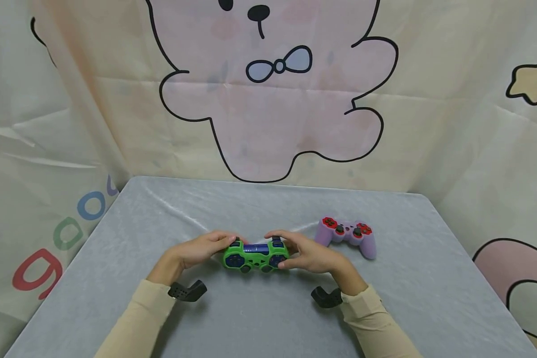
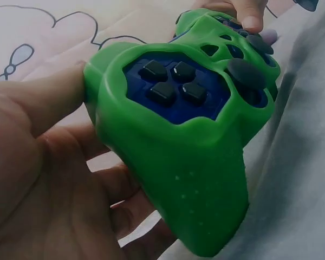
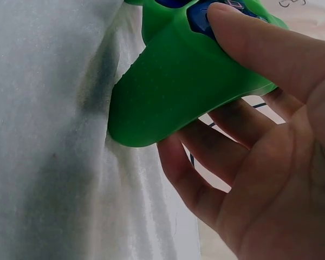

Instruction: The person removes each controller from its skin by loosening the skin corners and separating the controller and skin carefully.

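A game controller in a green rubbery cover point(image 1: 255, 259), with dark blue parts, is between both hands over the middle of the table. My left hand point(image 1: 201, 248) grips its left end, the fingers reaching behind it in the left wrist view. On the opposite end, my right hand point(image 1: 313, 256) holds the controller with the thumb point(image 3: 249, 38) pressed on the button face and the fingers underneath. Four-way pad buttons point(image 2: 173, 81) and a dark thumbstick point(image 2: 246, 75) show close to the left wrist camera. Whether the controller touches the cloth is hard to tell.
A purple controller point(image 1: 367, 246) with red button areas lies just beyond the right hand. Grey velvety cloth point(image 1: 250, 318) covers the table. Behind it hangs a curtain point(image 1: 429, 129) with cartoon drawings. Each wrist carries a black camera mount point(image 1: 189, 291).
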A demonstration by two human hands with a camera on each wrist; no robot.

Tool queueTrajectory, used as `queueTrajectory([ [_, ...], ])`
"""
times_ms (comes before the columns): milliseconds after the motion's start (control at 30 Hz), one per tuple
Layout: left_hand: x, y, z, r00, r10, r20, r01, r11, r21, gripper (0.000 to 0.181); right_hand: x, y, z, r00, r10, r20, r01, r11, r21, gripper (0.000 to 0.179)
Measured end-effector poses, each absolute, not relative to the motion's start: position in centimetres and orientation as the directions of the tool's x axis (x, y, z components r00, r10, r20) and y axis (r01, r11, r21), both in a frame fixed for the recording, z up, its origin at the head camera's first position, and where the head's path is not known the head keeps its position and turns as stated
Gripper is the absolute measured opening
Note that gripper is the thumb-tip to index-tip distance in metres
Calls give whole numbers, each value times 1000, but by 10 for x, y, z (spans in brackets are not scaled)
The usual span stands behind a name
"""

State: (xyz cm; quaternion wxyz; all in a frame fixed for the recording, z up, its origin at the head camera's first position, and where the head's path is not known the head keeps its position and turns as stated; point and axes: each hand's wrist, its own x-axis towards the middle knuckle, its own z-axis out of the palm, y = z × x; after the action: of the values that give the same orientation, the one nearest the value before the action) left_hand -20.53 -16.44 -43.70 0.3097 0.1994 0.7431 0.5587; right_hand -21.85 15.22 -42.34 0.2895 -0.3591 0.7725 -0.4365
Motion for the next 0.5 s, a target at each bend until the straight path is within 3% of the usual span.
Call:
queueTrajectory([
  [167,-206,-165,-434,-742,620,-256,-24,356,934,45,-218,153,-425,-569,-813,-127,-314,357,-880,68],
  [500,-208,-164,-440,-694,691,-203,-46,239,970,30,-219,153,-425,-551,-825,-124,-334,354,-874,69],
])
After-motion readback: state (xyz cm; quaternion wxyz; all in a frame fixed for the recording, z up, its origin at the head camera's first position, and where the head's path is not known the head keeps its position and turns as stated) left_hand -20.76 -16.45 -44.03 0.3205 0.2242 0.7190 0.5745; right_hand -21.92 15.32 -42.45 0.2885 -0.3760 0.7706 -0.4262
